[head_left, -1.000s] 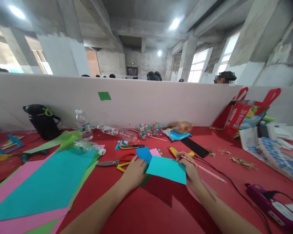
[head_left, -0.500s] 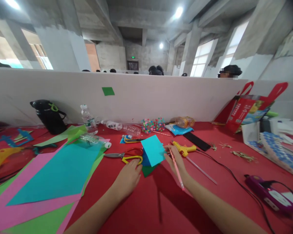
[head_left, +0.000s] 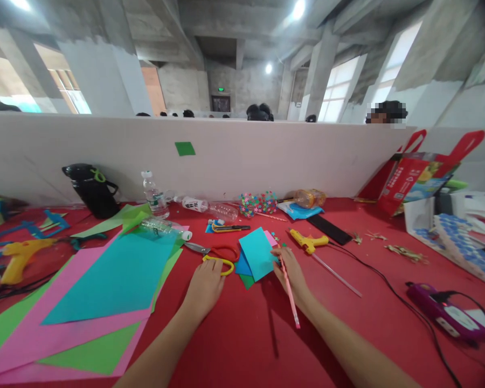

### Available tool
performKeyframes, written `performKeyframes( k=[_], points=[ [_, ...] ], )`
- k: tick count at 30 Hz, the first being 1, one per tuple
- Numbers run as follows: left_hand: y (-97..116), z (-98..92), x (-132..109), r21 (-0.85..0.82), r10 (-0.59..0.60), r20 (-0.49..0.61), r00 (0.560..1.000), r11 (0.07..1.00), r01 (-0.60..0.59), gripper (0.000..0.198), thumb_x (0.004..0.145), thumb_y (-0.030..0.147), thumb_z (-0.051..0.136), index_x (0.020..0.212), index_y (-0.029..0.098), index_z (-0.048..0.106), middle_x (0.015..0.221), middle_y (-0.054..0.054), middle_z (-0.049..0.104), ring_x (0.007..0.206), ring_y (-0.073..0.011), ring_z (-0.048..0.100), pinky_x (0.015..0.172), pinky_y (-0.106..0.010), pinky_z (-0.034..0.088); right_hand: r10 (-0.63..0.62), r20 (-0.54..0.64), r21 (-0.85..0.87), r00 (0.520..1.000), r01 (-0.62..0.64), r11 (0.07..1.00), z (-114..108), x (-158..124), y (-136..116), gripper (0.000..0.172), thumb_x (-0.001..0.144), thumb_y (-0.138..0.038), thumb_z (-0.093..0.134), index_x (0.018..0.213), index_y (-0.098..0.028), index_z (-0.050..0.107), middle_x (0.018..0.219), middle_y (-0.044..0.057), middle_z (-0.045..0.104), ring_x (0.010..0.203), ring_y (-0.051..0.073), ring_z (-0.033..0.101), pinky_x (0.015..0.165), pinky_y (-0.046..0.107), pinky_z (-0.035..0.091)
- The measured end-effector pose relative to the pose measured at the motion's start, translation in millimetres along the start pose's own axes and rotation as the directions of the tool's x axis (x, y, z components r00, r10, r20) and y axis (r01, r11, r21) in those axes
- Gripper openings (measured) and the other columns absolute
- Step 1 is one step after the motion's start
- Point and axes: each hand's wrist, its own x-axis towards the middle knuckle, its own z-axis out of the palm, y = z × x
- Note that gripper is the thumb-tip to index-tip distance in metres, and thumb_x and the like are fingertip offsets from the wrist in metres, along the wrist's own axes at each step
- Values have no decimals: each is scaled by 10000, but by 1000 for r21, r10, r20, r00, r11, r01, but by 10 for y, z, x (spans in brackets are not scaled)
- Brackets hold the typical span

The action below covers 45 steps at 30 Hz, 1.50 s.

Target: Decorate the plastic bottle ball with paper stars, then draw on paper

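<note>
My left hand (head_left: 208,283) has its fingers curled over the yellow loop of the scissors (head_left: 225,252), whose blades point left, toward the paper sheets. My right hand (head_left: 293,272) is closed around a pink pencil (head_left: 289,293); the pencil's eraser end points toward me. The right fingertips meet the right edge of a small light-blue paper square (head_left: 258,253); whether they pinch it I cannot tell. Under that square show a darker blue square (head_left: 242,265), a green one (head_left: 247,281) and a bit of pink paper.
Large coloured sheets (head_left: 117,280) cover the left. Behind lie a box cutter (head_left: 230,228), plastic bottles (head_left: 194,205) and star confetti (head_left: 258,203). A yellow glue gun (head_left: 308,241) with its cord and a purple power strip (head_left: 444,312) are at right. A white partition (head_left: 267,156) bounds the back.
The scissors have turned a little under my left hand, blades farther back. The paper square has tilted flatter beside my right hand, showing pink paper behind it. The camera view has shifted slightly.
</note>
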Motion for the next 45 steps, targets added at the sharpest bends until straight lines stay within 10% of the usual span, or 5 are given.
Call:
performKeyframes(
  k=[15,25,32,45],
  points=[
    [-13,-220,-50,-163,80,157,984,985,-54,272,868,199,451,1082,158,613,1021,-109,605,953,-252,557,856,-393,446,-7,202,-357,979,80,931,-277,69,-106,319,799,-55,404,1022,-191,588,827,63,676,721,188,628,617,255,460],
    [-119,96,-41,-232,74,110,991,972,-47,257,879,197,418,1047,201,612,990,-94,574,958,-237,542,865,-391,430,-70,498,-232,864,211,949,-110,-73,-176,250,892,-183,480,1127,-229,553,1101,75,641,1074,233,556,905,385,441],
    [-86,-12,-94,-280,52,97,994,960,-23,270,862,181,440,1085,215,588,1013,-87,570,967,-233,532,869,-384,432,-51,369,-233,928,145,962,-170,-5,-31,189,917,-190,411,1000,-191,581,930,99,647,841,226,594,726,348,468],
    [-65,-151,-41,-443,75,75,994,896,-34,218,880,206,446,1022,195,612,1023,-85,644,960,-209,584,861,-344,473,-34,523,-289,851,215,933,-139,157,-523,139,927,-290,454,887,-218,566,775,39,642,709,194,586,617,271,386]
  ],
)
